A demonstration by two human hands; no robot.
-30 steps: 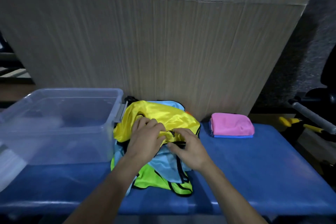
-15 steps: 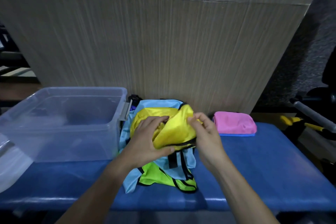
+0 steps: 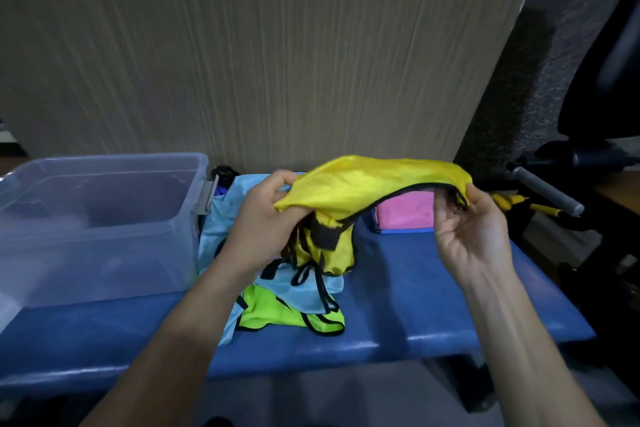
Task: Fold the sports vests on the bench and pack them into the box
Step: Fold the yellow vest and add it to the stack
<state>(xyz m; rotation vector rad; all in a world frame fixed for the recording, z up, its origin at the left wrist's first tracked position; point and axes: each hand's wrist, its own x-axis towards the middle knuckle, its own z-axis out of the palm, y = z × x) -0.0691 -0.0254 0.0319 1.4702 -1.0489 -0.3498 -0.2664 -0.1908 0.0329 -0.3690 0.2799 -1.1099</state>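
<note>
Yellow vest [image 3: 360,184] pinched by left hand [image 3: 266,218] and right hand [image 3: 471,232]; fingertips buried in cloth; pink vest [image 3: 405,215] half hidden

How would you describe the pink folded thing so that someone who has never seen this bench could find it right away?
Start at the blue bench in front of the tall cardboard wall and look to its far right part, away from the clear plastic box. The pink folded cloth lies there flat, partly behind the yellow vest. It is the only pink piece, neatly folded apart from the loose pile.
</note>
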